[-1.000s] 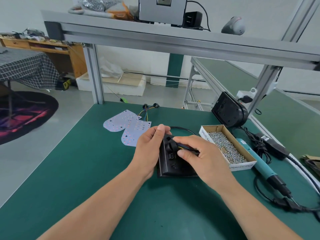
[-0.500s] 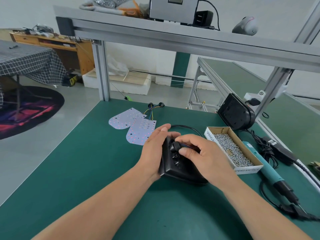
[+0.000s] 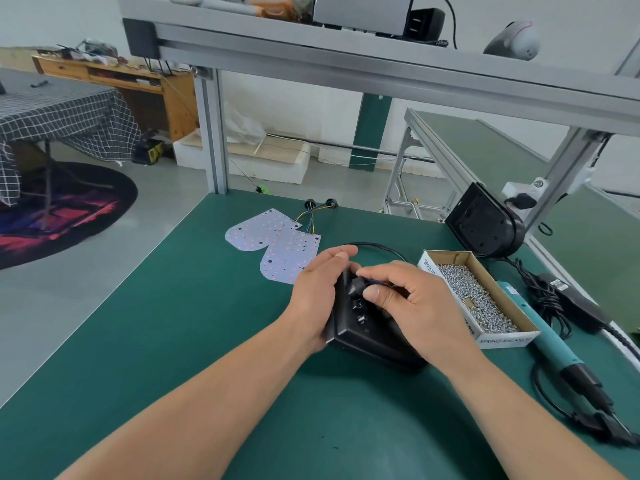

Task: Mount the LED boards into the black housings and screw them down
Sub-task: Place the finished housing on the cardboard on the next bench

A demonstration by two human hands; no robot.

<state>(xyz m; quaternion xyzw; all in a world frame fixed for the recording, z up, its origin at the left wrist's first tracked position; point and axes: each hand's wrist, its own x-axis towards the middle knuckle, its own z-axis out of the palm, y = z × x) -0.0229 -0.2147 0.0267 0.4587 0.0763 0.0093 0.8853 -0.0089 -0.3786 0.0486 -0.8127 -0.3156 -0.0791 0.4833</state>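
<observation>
Black housing (image 3: 367,337) held in left grip (image 3: 315,292); right grip (image 3: 415,303) pinches grommet (image 3: 355,289) atop it.

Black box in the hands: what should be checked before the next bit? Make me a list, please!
1. Black housing held steady: ok, the left hand grips its side.
2. Round black plug held: ok, the right hand pinches it at the housing.
3. Plug pushed fully in: cannot tell, fingers hide it.
4. LED boards mounted: not ok, both lie on the green mat.
5. Box of screws close by: ok, beside the right hand.
6. Screwdriver ready: ok, it lies next to the box.
</observation>
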